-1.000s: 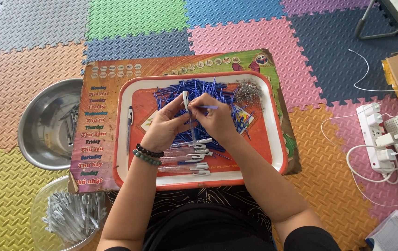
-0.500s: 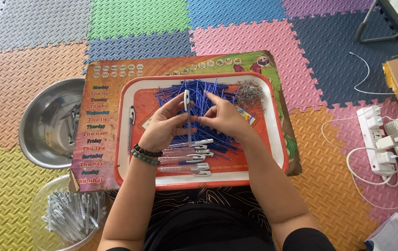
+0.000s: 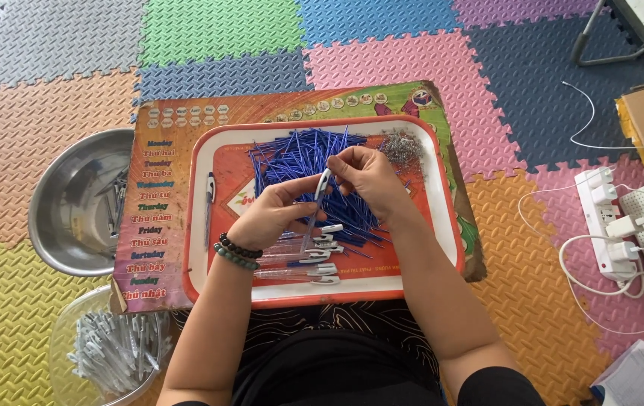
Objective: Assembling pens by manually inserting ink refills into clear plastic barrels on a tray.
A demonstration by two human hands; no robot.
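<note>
My left hand [image 3: 273, 214] and my right hand [image 3: 363, 177] are together over an orange tray [image 3: 427, 248], both gripping one clear pen barrel with a white clip [image 3: 320, 192], held nearly upright. Behind the hands lies a heap of blue pen refills [image 3: 292, 154], and a small pile of metal springs [image 3: 402, 146] sits at the tray's far right corner. Several finished pens [image 3: 303, 259] lie in a row on the tray just below my left hand. A single pen [image 3: 210, 203] lies along the tray's left side. A bead bracelet is on my left wrist.
The tray rests on a colourful board [image 3: 157, 210] on foam floor mats. A steel bowl [image 3: 74, 199] with a few parts stands at the left. A clear bowl of pen parts [image 3: 111, 349] is at the lower left. A power strip with plugs and cables [image 3: 615, 225] lies at the right.
My hands have shifted slightly toward me over the tray, and the pen barrel is now tilted between both hands instead of being held higher over the refill heap.
</note>
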